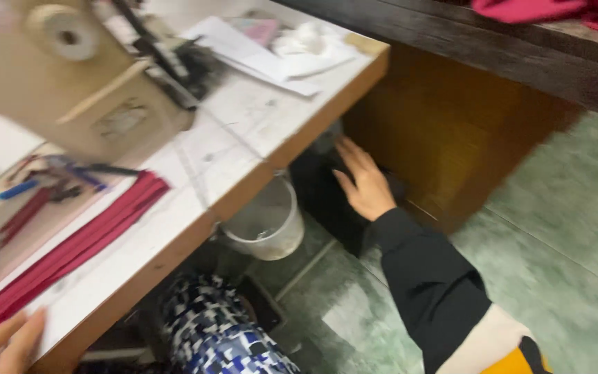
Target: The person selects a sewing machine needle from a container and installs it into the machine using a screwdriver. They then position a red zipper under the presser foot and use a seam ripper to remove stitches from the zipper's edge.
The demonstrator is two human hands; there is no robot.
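Reaching under the surface (257,131) — right hand (363,181) spread flat on a dark box (327,201), grasping nothing; left hand (1,346) rests open-fingered by red fabric strips (70,249) — unlifted.

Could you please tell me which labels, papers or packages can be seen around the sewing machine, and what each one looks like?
Label plate: on the front of the beige sewing machine, small, rectangular, greyish; its print is blurred.
Sheets of paper: at the far end of the white table, white, flat, overlapping.
Pink package or card: behind the papers, flat, rectangular; too blurred to tell which.
No screens or signs.
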